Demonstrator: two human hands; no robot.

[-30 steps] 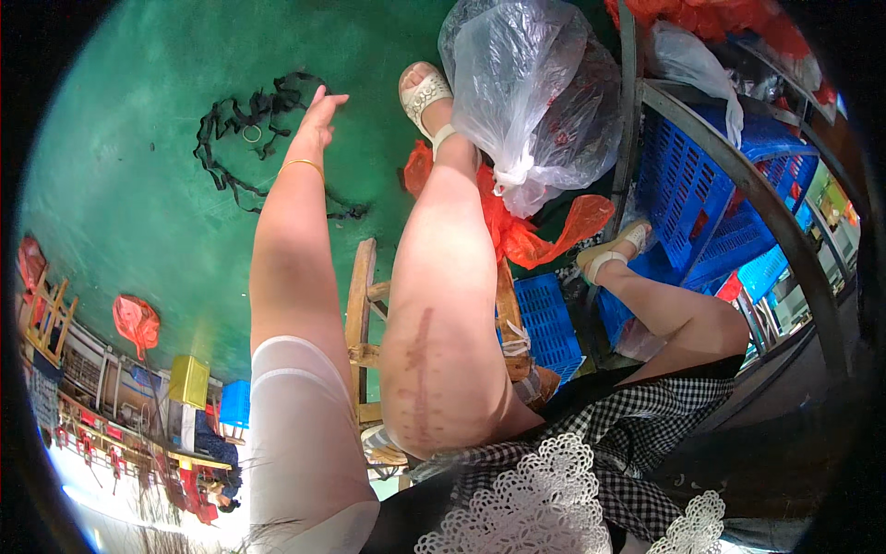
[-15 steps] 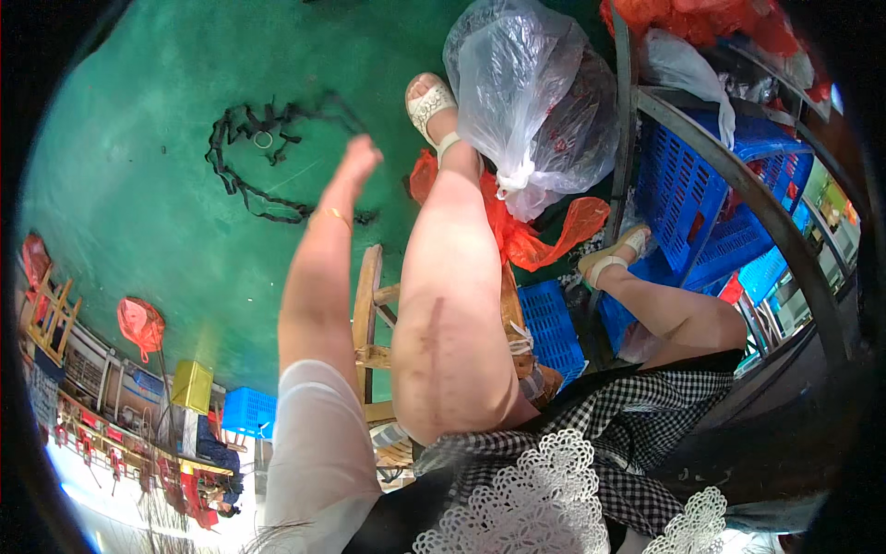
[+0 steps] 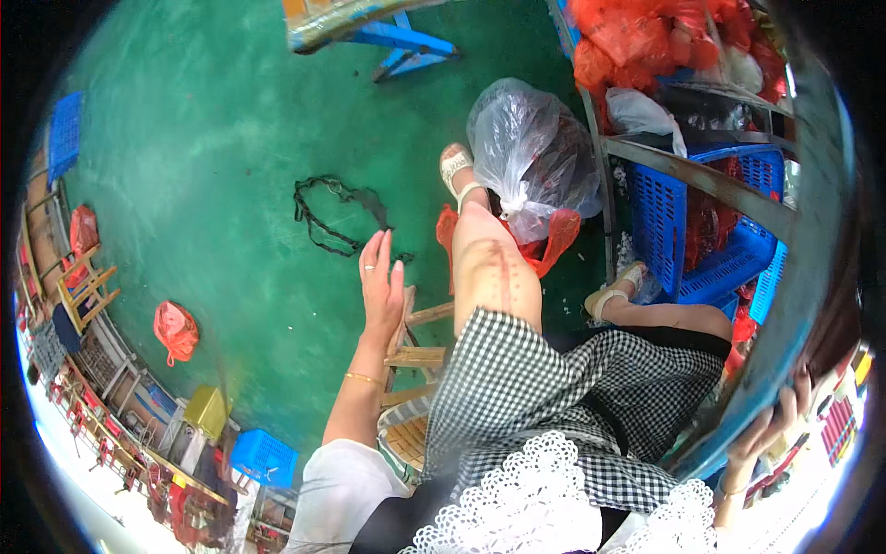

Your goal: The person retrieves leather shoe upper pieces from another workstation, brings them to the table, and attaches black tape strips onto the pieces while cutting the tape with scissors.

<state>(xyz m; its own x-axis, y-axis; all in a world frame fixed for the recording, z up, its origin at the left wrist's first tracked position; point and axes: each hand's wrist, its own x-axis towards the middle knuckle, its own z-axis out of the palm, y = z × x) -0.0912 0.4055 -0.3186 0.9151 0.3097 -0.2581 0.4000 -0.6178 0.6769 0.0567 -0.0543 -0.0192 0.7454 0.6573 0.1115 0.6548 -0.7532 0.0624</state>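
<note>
My left hand [image 3: 377, 288] is stretched out over the green floor, fingers extended and somewhat apart, holding nothing. It wears a ring and a thin gold bracelet. Just beyond its fingertips, a tangled black strip [image 3: 312, 226] lies in a loose loop, partly blurred near the hand. At the right, my right hand [image 3: 780, 420] has its fingers over the edge of a blue-grey metal frame [image 3: 738, 415]. A clear plastic bag [image 3: 517, 138], knotted and full of dark contents, rests on the floor beside my foot. Red plastic [image 3: 558, 242] lies under and beside it.
Blue crates [image 3: 660, 212] stand in the rack at the right, below red bags [image 3: 637, 46]. A wooden stool [image 3: 420, 356] is beside my leg. A table with blue legs [image 3: 406, 46] stands ahead. A red bag [image 3: 175, 332], yellow bin [image 3: 208, 411] and blue basket [image 3: 264, 457] are left.
My left hand has gone from closed to open and sits lower in the picture. The black strip's loop looks smaller and differently laid. My right hand has come into view on the frame.
</note>
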